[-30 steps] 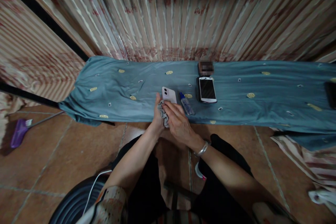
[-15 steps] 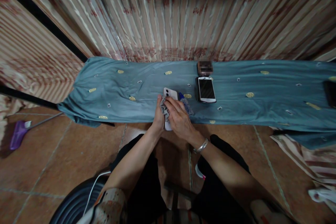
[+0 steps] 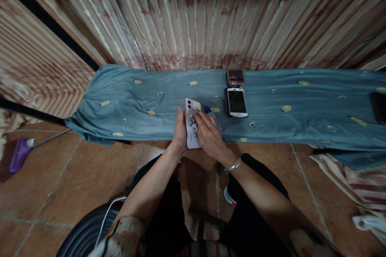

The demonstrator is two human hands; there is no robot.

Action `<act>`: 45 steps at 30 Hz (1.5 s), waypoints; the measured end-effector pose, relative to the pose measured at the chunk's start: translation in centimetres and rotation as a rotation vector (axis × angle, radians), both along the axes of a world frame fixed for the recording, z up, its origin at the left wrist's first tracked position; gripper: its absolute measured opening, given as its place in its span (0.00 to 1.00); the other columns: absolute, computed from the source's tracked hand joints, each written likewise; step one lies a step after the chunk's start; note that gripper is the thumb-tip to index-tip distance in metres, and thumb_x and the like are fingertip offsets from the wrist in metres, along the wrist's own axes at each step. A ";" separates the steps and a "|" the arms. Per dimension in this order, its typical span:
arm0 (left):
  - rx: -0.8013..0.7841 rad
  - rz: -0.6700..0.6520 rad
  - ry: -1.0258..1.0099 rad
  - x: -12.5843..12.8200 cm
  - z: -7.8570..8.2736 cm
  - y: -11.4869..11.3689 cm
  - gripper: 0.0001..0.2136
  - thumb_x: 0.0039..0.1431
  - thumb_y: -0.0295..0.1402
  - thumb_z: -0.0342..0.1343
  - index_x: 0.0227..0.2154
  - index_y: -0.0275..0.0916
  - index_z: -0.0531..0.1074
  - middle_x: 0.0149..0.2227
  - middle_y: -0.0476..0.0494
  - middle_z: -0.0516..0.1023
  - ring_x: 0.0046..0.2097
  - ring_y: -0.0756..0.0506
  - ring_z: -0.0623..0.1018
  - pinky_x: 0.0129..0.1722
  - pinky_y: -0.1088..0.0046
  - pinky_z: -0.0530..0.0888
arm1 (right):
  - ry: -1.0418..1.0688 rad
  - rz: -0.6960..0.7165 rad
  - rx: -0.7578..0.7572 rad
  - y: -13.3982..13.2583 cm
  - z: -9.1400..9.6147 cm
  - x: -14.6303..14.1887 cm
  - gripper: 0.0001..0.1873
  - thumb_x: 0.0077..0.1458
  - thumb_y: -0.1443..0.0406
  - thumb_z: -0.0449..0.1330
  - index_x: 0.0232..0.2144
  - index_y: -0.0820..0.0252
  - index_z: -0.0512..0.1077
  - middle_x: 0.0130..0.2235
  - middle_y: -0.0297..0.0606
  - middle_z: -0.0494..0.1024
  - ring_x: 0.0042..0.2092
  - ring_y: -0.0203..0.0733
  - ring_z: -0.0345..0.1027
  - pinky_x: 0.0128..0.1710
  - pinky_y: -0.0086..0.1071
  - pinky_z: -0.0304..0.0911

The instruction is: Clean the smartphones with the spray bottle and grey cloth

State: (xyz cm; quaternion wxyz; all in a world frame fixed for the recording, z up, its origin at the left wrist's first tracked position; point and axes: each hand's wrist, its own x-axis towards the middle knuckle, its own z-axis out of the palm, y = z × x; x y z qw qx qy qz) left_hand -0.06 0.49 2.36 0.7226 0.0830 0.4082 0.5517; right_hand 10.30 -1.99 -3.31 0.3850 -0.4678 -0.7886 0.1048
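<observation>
My left hand (image 3: 180,131) grips the left edge of a white phone (image 3: 191,108) held back side up over the near edge of the blue cloth-covered surface (image 3: 126,104). My right hand (image 3: 210,138) presses a small grey cloth (image 3: 193,122) onto the phone's back with its fingertips. A small clear spray bottle with a blue cap (image 3: 212,115) lies just right of my right hand, partly hidden by it.
A second white phone (image 3: 237,102) lies screen up on the blue cloth, with a dark object (image 3: 235,78) behind it. Another dark device (image 3: 380,106) sits at the far right edge. Striped curtains hang behind. A purple broom head (image 3: 18,154) lies on the tiled floor at left.
The grey cloth has moved from the phone's lower left edge up onto its back. More of the phone shows below my hands now.
</observation>
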 end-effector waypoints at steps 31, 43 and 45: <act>0.056 -0.177 -0.035 1.6 -2.2 -1.2 0.25 0.70 0.43 0.38 0.60 0.33 0.68 0.49 0.38 0.81 0.58 0.40 0.75 0.63 0.62 0.65 | 0.076 -0.094 -0.001 2.1 0.0 2.1 0.27 0.61 0.70 0.44 0.61 0.63 0.63 0.61 0.50 0.67 0.62 0.50 0.60 0.63 0.53 0.56; 0.072 -0.102 -0.065 2.1 -2.4 -1.2 0.21 0.70 0.39 0.43 0.59 0.36 0.68 0.56 0.40 0.77 0.61 0.44 0.72 0.62 0.67 0.66 | 0.040 -0.056 -0.001 1.7 0.6 2.0 0.28 0.61 0.71 0.45 0.63 0.61 0.63 0.63 0.48 0.65 0.63 0.50 0.57 0.64 0.53 0.56; 0.060 -0.095 -0.052 2.0 -2.1 -1.1 0.21 0.70 0.39 0.42 0.59 0.37 0.68 0.56 0.40 0.76 0.60 0.44 0.73 0.62 0.68 0.67 | 0.036 -0.041 0.001 1.7 0.6 1.9 0.28 0.61 0.71 0.45 0.63 0.61 0.63 0.64 0.48 0.65 0.64 0.50 0.57 0.64 0.54 0.56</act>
